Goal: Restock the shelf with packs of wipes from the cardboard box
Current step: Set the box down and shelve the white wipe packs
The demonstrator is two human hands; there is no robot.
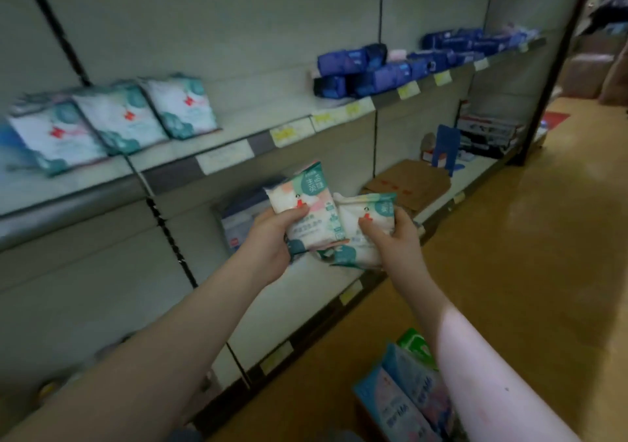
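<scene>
The left hand (272,237) grips one pack of wipes (312,200), fingers curled round its lower half with the thumb on its face. The right hand (394,237) grips a second pack (353,248) the same way. The two packs overlap at their inner edges just right of centre, in front of the lower shelf (339,282) and not yet on any board. Both packs look soft and slick. A grip that low could let the top flop or slide, and where they overlap one pack may drag the other loose as the hands part. The picture is smeared at the left, so a hurried placement might tip the row of white-and-teal packs (119,119) leaning at 10 o'clock on the upper shelf (238,129). The bare stretch to the right of that row looks like the likeliest spot for them, though the raised front lip with its price labels (292,132) has to be cleared. Dark blue packs (367,71) crowd the board at 1 o'clock. Directly behind the held packs lies a bluish pack (238,217). Flattened cardboard (407,183) and a blue stand (447,146) sit at 2 o'clock. At 5 o'clock on the floor (509,271) is a carton (401,401) of more packs, close to the right forearm, where it could be knocked.
</scene>
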